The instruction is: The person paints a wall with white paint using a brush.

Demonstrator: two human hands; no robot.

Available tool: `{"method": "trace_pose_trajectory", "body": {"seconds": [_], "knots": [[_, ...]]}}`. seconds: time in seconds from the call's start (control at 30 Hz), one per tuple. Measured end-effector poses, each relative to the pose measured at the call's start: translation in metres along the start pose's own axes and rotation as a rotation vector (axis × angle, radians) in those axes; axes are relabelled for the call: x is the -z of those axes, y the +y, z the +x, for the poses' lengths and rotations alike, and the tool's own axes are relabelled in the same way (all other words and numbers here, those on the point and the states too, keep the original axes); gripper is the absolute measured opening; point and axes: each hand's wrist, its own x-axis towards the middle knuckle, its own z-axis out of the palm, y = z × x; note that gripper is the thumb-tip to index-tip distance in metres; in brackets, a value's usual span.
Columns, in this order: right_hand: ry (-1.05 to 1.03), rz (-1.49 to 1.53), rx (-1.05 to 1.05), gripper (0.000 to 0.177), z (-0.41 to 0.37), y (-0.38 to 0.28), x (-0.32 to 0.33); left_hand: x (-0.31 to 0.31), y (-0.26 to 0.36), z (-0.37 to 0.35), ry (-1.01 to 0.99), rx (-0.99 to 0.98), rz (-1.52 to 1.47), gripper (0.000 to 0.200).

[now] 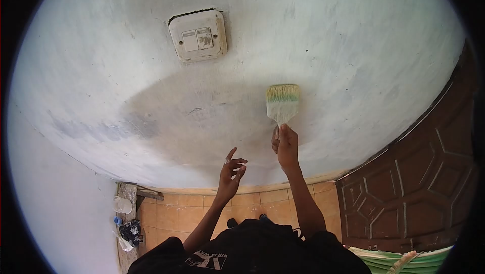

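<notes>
My right hand (pixel 286 147) grips the handle of a wide paintbrush (pixel 283 103), its bristles pointing up. The brush has a whitish, paint-covered body and yellow-green bristles, which lie at the surface of the pale wall (pixel 353 51). Lower and to the left, my left hand (pixel 233 175) is held in front of the wall with its fingers apart and bent. It holds nothing, and a ring shows on one finger. Around the middle of the wall spreads a greyish, darker area with small cracks.
A worn double light switch (pixel 197 36) is set in the wall at upper left. At lower left, a wooden bench (pixel 125 259) bears a white container (pixel 122 204) and a black plastic bag (pixel 131 232). A brown panelled door (pixel 404 198) stands right, above green fabric (pixel 429 261). Orange tiles (pixel 192 200) cover the floor.
</notes>
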Motion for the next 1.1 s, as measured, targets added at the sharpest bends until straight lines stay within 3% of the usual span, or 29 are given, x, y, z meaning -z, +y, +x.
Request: {"method": "trace_pose_trajectory", "body": {"seconds": [0.07, 0.13, 0.2, 0.3, 0.33, 0.4, 0.5, 0.6, 0.7, 0.77, 0.87, 0.93, 1.03, 1.1], "knots": [[0.022, -0.024, -0.016, 0.05, 0.003, 0.026, 0.008, -0.003, 0.0, 0.001, -0.014, -0.002, -0.012, 0.059], [0.024, -0.107, -0.013, 0.051, -0.019, 0.093, 0.027, -0.008, -0.003, -0.001, -0.017, 0.013, -0.021, 0.06], [0.034, -0.157, -0.26, 0.054, -0.057, 0.121, 0.032, -0.011, -0.003, -0.005, -0.014, 0.011, -0.045, 0.06], [0.067, -0.081, -0.276, 0.049, -0.075, 0.106, 0.024, -0.009, -0.011, -0.005, -0.016, 0.028, -0.033, 0.06], [0.042, -0.13, -0.102, 0.049, -0.066, 0.103, 0.027, -0.009, -0.014, -0.009, -0.02, 0.047, -0.025, 0.06], [0.047, -0.102, -0.008, 0.051, -0.04, 0.052, 0.016, -0.012, -0.009, -0.01, -0.023, 0.048, -0.003, 0.06], [0.042, -0.041, -0.002, 0.051, -0.002, 0.012, 0.01, -0.017, -0.006, -0.006, -0.021, 0.009, 0.003, 0.059], [0.055, -0.158, 0.028, 0.05, -0.005, 0.079, 0.031, -0.019, -0.003, -0.003, -0.002, -0.008, -0.002, 0.059], [0.058, -0.189, -0.171, 0.052, -0.06, 0.133, 0.039, -0.022, -0.002, -0.007, 0.037, 0.003, -0.023, 0.058], [0.028, -0.042, -0.339, 0.052, -0.076, 0.108, 0.027, -0.02, -0.008, -0.006, 0.059, 0.002, -0.061, 0.058], [-0.043, -0.071, -0.019, 0.048, -0.047, 0.057, 0.017, -0.021, -0.005, -0.006, 0.086, -0.03, 0.005, 0.058], [-0.073, -0.005, 0.026, 0.045, -0.017, 0.019, 0.01, -0.023, -0.005, -0.006, 0.099, -0.048, 0.062, 0.057], [-0.072, 0.02, -0.006, 0.046, 0.009, 0.024, 0.015, -0.03, -0.005, -0.008, 0.122, -0.045, 0.02, 0.057], [-0.051, -0.162, 0.025, 0.048, -0.004, 0.08, 0.032, -0.031, -0.007, -0.01, 0.134, -0.036, -0.025, 0.057]]}}
